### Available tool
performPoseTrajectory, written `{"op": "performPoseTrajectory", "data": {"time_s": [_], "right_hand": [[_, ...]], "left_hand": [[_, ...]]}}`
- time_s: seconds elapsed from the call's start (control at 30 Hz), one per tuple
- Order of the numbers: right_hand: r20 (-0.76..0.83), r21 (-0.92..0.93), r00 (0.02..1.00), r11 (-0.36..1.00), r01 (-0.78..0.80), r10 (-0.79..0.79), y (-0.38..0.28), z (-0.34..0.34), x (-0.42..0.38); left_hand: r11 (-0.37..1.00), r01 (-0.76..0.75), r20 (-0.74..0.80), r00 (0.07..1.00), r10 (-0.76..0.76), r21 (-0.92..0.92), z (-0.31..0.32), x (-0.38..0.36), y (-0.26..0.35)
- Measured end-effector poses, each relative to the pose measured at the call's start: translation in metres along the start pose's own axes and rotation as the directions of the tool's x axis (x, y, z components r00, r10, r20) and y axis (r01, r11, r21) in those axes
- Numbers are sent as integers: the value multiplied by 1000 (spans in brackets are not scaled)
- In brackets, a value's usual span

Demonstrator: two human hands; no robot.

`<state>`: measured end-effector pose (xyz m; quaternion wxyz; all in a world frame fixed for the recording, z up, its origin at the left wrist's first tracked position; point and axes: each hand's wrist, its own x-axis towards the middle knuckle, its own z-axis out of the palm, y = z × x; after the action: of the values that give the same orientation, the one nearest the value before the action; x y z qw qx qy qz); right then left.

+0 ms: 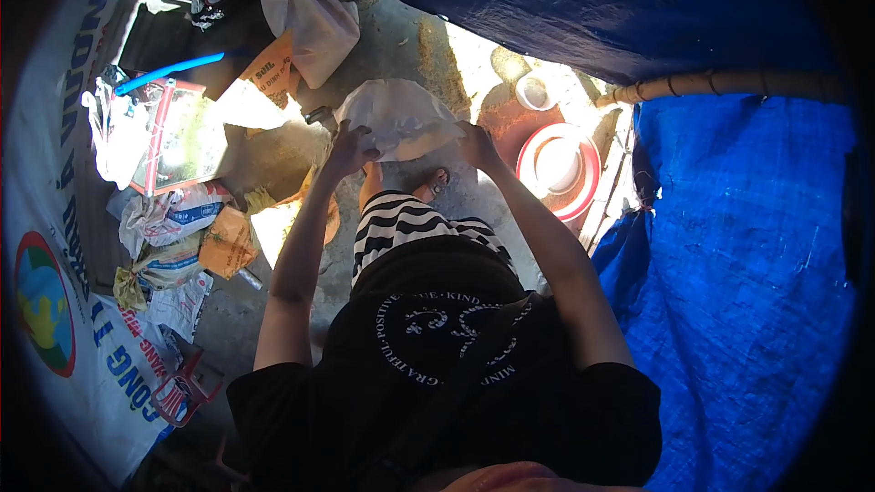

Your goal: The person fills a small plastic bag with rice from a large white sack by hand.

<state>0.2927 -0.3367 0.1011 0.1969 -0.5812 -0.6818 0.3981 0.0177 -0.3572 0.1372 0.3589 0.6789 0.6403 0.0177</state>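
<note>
Both my hands hold a white plastic sack in front of me above the ground. My left hand grips its left lower edge. My right hand grips its right lower edge. The sack bulges upward between them. Below it I see my striped trousers and a sandalled foot on the concrete floor.
A red-rimmed white basin and a small white cup sit on the ground to the right. Blue tarpaulin walls the right and top. Bags, a printed sack and a red-framed tray crowd the left.
</note>
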Motion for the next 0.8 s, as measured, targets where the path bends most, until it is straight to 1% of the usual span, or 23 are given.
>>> {"op": "performPoseTrajectory", "data": {"time_s": [0.07,0.1,0.17,0.2,0.23,0.27,0.33,0.4,0.47,0.5,0.53,0.57,0.6,0.63,0.67,0.7,0.73,0.77,0.8], "right_hand": [[16,-16,998,998,-57,57,2,-2,1],[14,-9,998,998,-61,61,4,-3,2],[-19,53,976,975,-218,219,7,-9,4],[-11,60,976,975,-215,216,8,-11,4],[-5,33,977,977,-213,213,9,-14,4],[-2,4,977,977,-213,213,10,-15,4],[-17,10,972,972,-235,235,12,-16,3],[-4,-23,987,987,-161,161,16,-17,3],[4,-24,986,986,-166,166,15,-19,4],[12,-25,985,985,-171,171,15,-20,5],[10,-23,985,985,-173,173,14,-20,5],[-3,-152,996,984,-92,93,14,-21,5],[-4,-279,1000,960,-13,13,14,-20,5],[-7,-278,1000,961,-18,17,7,-20,3],[-38,-389,999,921,-10,-5,0,-20,0],[-65,-496,997,869,-3,-33,-7,-19,-3],[-62,-495,998,869,-1,-34,-26,-21,-4],[-132,-579,986,816,11,-106,-54,-23,-4],[-192,-656,964,755,14,-185,-75,-21,-4]], "left_hand": [[998,3,-41,999,-6,-59,-3,6,-9],[999,3,-37,999,-5,-53,-3,9,-14],[935,150,135,985,-112,-321,-22,8,-10],[935,160,134,983,-123,-316,-20,10,-19],[873,76,122,992,-19,-482,-19,11,-26],[775,-6,92,992,83,-632,-17,12,-33],[769,-17,66,995,78,-639,-24,12,-39],[761,-31,41,996,75,-649,-36,12,-35],[776,156,91,988,-127,-612,-46,15,-34],[777,155,91,988,-126,-610,-45,19,-36],[824,54,-18,997,-77,-564,-40,23,-37],[862,-45,-123,992,-20,-505,-34,26,-39],[862,-46,-120,993,-17,-504,-30,29,-42],[860,-104,-168,986,21,-500,-26,31,-43],[854,-161,-216,975,59,-494,-22,32,-45],[854,-160,-215,975,58,-494,-16,34,-47],[844,-169,-289,957,17,-509,-9,35,-50],[834,-178,-362,932,-27,-522,-6,35,-51],[835,-174,-364,931,-34,-522,-5,35,-48]]}}
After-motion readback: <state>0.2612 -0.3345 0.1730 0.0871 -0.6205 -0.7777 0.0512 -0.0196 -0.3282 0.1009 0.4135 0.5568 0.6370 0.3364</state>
